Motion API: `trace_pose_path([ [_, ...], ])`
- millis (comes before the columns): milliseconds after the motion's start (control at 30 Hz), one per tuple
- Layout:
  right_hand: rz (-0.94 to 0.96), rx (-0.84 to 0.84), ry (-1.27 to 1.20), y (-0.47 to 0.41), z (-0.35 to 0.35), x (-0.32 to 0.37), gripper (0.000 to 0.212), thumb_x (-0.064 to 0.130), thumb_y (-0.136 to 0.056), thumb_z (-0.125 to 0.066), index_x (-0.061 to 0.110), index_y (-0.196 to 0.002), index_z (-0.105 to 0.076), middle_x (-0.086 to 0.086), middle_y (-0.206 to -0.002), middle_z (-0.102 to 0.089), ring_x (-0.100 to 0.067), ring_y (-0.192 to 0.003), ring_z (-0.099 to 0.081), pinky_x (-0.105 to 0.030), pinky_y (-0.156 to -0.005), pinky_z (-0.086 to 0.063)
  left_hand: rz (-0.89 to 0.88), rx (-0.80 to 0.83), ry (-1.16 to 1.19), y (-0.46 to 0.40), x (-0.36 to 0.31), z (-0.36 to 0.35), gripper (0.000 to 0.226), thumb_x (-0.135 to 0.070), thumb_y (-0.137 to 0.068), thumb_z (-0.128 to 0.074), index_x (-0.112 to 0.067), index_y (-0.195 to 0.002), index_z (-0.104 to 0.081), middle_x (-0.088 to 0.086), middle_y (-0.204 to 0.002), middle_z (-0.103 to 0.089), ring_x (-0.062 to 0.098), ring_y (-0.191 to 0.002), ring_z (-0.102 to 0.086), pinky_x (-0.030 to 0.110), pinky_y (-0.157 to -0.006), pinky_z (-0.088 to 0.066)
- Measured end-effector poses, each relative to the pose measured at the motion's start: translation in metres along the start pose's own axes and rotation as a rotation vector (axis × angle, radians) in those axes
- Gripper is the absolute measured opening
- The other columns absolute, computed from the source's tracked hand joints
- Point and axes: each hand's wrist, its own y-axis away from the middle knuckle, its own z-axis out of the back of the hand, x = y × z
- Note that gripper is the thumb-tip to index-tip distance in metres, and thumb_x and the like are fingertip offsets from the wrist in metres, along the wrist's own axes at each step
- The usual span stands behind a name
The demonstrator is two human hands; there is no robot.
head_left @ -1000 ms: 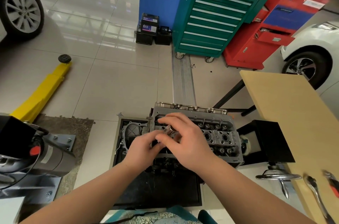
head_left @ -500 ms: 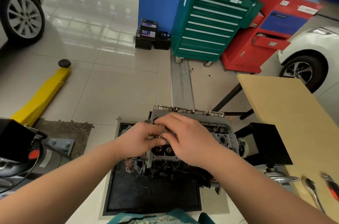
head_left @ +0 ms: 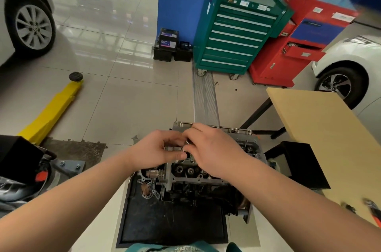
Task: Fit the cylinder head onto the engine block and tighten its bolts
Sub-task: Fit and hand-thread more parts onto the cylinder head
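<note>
The grey cylinder head (head_left: 248, 148) sits on top of the dark engine block (head_left: 198, 192), which stands on a black stand tray (head_left: 165, 227). Both my hands meet over the head's left end. My left hand (head_left: 156, 149) and my right hand (head_left: 212, 148) have fingers curled together around a small metal part (head_left: 188, 143), likely a bolt, held just above the head. My fingers hide most of that part and the holes beneath it.
A wooden table (head_left: 321, 138) stands to the right with tools (head_left: 371, 208) at its near edge. A yellow lift arm (head_left: 51, 111) lies on the floor to the left. Green (head_left: 235, 31) and red (head_left: 294, 45) tool cabinets stand behind, with cars at both sides.
Both hands have shifted slightly toward the far left edge of the cylinder head, fingertips still pinched together. The camera has tilted, so the engine sits lower in view.
</note>
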Motion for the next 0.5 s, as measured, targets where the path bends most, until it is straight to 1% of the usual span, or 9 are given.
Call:
trace_pose_path([
  [33,-0.054,-0.023,0.064,-0.002,-0.001,0.001,0.032,0.044,-0.104,-0.052,0.018,-0.12,-0.062,0.003,-0.108,-0.06,-0.024,-0.096,-0.062,-0.04,-0.076,-0.051,-0.009,-0.016,-0.019,0.0,-0.001,-0.002,0.023,-0.021,-0.087,-0.086,-0.017,-0.107,-0.075,-0.002,-0.101,-0.077,0.019,-0.101,-0.072,0.04,-0.095,-0.056],
  [100,-0.086,-0.078,0.174,-0.005,-0.001,0.005,0.045,0.061,-0.1,-0.046,0.02,-0.114,-0.061,0.003,-0.101,-0.063,-0.025,-0.089,-0.063,-0.036,-0.067,-0.043,-0.042,-0.083,-0.07,0.0,-0.002,-0.009,0.018,-0.02,-0.083,-0.087,-0.012,-0.091,-0.073,0.0,-0.085,-0.071,0.02,-0.081,-0.068,0.044,-0.077,-0.056],
  [167,-0.012,-0.095,0.141,-0.007,0.0,0.009,0.044,0.059,-0.099,-0.049,0.025,-0.125,-0.056,0.004,-0.111,-0.065,-0.023,-0.092,-0.064,-0.034,-0.067,-0.04,-0.049,-0.121,-0.101,-0.002,-0.002,-0.01,0.024,-0.026,-0.079,-0.079,-0.004,-0.081,-0.07,0.012,-0.075,-0.066,0.032,-0.071,-0.061,0.051,-0.067,-0.053],
  [233,0.094,-0.013,0.042,-0.007,0.004,0.009,0.034,0.037,-0.099,-0.059,0.027,-0.132,-0.053,0.006,-0.119,-0.059,-0.02,-0.096,-0.061,-0.033,-0.072,-0.047,-0.011,-0.072,-0.1,-0.004,-0.003,-0.005,0.027,-0.03,-0.084,-0.077,-0.004,-0.087,-0.072,0.018,-0.081,-0.07,0.032,-0.076,-0.067,0.055,-0.076,-0.055],
  [300,0.134,0.049,0.029,-0.008,0.006,0.005,0.024,0.021,-0.098,-0.061,0.021,-0.122,-0.059,0.005,-0.113,-0.056,-0.02,-0.094,-0.06,-0.036,-0.075,-0.052,0.015,-0.001,-0.041,-0.003,-0.001,0.0,0.009,-0.021,-0.092,-0.079,-0.017,-0.098,-0.074,0.01,-0.092,-0.076,0.025,-0.089,-0.073,0.051,-0.088,-0.058],
  [367,0.076,-0.01,0.05,-0.008,0.005,0.005,0.016,0.031,-0.102,-0.058,0.018,-0.112,-0.061,0.002,-0.104,-0.058,-0.023,-0.088,-0.061,-0.035,-0.067,-0.048,0.003,0.025,0.023,-0.001,-0.001,-0.001,0.016,-0.018,-0.091,-0.081,-0.027,-0.102,-0.074,0.002,-0.098,-0.077,0.023,-0.097,-0.073,0.045,-0.093,-0.058],
  [400,0.04,-0.061,0.084,-0.008,0.004,0.006,0.022,0.04,-0.102,-0.056,0.019,-0.109,-0.059,0.002,-0.098,-0.062,-0.024,-0.084,-0.062,-0.034,-0.063,-0.043,0.003,0.014,0.029,-0.001,-0.001,-0.003,0.018,-0.02,-0.087,-0.084,-0.025,-0.102,-0.074,0.001,-0.098,-0.076,0.024,-0.097,-0.073,0.044,-0.093,-0.058],
  [433,0.014,-0.101,0.147,-0.009,0.002,0.007,0.029,0.049,-0.102,-0.054,0.02,-0.107,-0.058,0.001,-0.092,-0.065,-0.025,-0.079,-0.064,-0.033,-0.06,-0.039,0.004,-0.017,0.021,-0.001,-0.001,-0.005,0.019,-0.023,-0.083,-0.087,-0.025,-0.097,-0.074,0.0,-0.094,-0.075,0.021,-0.094,-0.073,0.042,-0.089,-0.059],
  [500,0.009,-0.12,0.246,-0.011,-0.001,0.012,0.036,0.059,-0.1,-0.047,0.024,-0.109,-0.054,0.001,-0.087,-0.069,-0.028,-0.075,-0.066,-0.034,-0.057,-0.039,-0.024,-0.074,-0.029,-0.002,-0.001,-0.011,0.012,-0.026,-0.078,-0.083,-0.029,-0.082,-0.073,-0.003,-0.081,-0.073,0.009,-0.077,-0.069,0.032,-0.072,-0.058],
])
